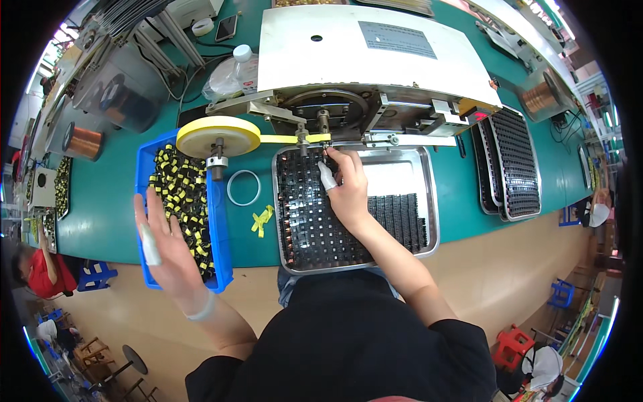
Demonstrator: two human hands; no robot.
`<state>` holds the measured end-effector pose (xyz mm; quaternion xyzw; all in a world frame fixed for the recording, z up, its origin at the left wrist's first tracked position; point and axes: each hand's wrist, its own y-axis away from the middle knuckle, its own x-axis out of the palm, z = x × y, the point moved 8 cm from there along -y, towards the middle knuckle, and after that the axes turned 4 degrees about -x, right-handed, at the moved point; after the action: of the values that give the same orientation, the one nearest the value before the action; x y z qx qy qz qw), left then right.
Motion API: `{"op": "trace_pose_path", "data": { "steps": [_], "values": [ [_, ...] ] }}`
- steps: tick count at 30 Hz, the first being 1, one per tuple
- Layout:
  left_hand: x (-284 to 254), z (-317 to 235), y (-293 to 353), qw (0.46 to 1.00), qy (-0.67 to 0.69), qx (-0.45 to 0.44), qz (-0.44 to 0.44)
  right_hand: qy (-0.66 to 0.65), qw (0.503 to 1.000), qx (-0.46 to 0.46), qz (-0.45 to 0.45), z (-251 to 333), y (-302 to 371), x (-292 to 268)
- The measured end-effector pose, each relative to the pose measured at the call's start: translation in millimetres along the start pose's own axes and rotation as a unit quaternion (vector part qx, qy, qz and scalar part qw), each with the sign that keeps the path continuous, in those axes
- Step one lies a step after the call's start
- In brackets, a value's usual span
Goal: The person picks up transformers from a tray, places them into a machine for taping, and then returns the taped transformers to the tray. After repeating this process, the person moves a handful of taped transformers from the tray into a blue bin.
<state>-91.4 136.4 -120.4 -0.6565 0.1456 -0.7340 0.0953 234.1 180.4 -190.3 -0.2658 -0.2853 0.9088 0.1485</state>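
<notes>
My right hand (pixel 349 191) reaches over the metal tray (pixel 433 201), its fingertips drawn together by the end of the yellow tape strip (pixel 278 139) under the machine (pixel 321 67). Whatever lies in the fingertips is too small to make out. One of its fingers wears a white cover. Rows of small black parts with coppery bits (pixel 311 214) fill the tray's left side. My left hand (pixel 173 251), slightly blurred, hovers above the blue bin (pixel 222 248) with its fingers stretched out and nothing in them. Black parts wrapped in yellow tape (pixel 184 191) lie in that bin.
A yellow tape roll (pixel 218 136) sits on the machine's left arm. Between bin and tray lie a pale ring (pixel 244 187) and yellow tape scraps (pixel 262 221). Stacked trays of parts (pixel 514 164) stand right. Copper wire spools (pixel 84 142) are at the left; a bottle (pixel 244 67) stands behind.
</notes>
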Motion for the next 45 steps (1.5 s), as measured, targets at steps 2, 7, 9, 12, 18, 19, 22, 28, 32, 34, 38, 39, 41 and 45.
{"op": "trace_pose_path", "data": {
  "steps": [2,7,9,12,18,19,22,28,32,34,38,39,41,45],
  "values": [
    [-4,35,5,0.981,0.094,0.079,-0.147,0.02,1.0,0.007,0.005,-4,3,1],
    [-29,79,13,0.781,-0.59,-0.059,-0.196,0.085,0.996,-0.012,-0.019,4,2,7],
    [-46,103,15,0.79,-0.565,-0.118,-0.206,0.09,0.996,0.007,-0.026,5,-1,10],
    [-58,125,18,0.762,-0.599,-0.165,-0.183,0.079,0.996,-0.003,-0.028,5,0,11],
    [-87,142,13,0.778,-0.548,-0.225,-0.21,-0.148,0.961,0.234,-0.019,-30,14,19],
    [-92,142,13,0.776,-0.542,-0.234,-0.222,-0.252,0.923,0.292,-0.014,-40,20,25],
    [-109,145,13,0.791,-0.511,-0.247,-0.228,-0.501,0.732,0.459,0.046,-62,46,47],
    [-144,164,0,0.809,-0.447,-0.299,-0.239,-0.688,0.504,0.521,-0.026,-63,69,37],
    [-171,182,-17,0.8,-0.413,-0.327,-0.288,-0.751,0.485,0.447,0.029,-59,66,25],
    [-180,195,-23,0.835,-0.321,-0.334,-0.296,-0.72,0.529,0.449,0.021,-58,64,18],
    [-202,205,-33,0.878,-0.246,-0.296,-0.284,-0.463,0.784,0.412,-0.033,-60,49,-12],
    [-200,214,-35,0.892,-0.189,-0.312,-0.268,-0.425,0.813,0.395,-0.056,-59,45,-20],
    [-194,225,-33,0.905,-0.066,-0.318,-0.275,-0.399,0.832,0.381,-0.056,-58,40,-20],
    [-189,226,-22,0.898,-0.024,-0.347,-0.271,-0.324,0.88,0.34,-0.062,-44,27,-21]
  ]
}}
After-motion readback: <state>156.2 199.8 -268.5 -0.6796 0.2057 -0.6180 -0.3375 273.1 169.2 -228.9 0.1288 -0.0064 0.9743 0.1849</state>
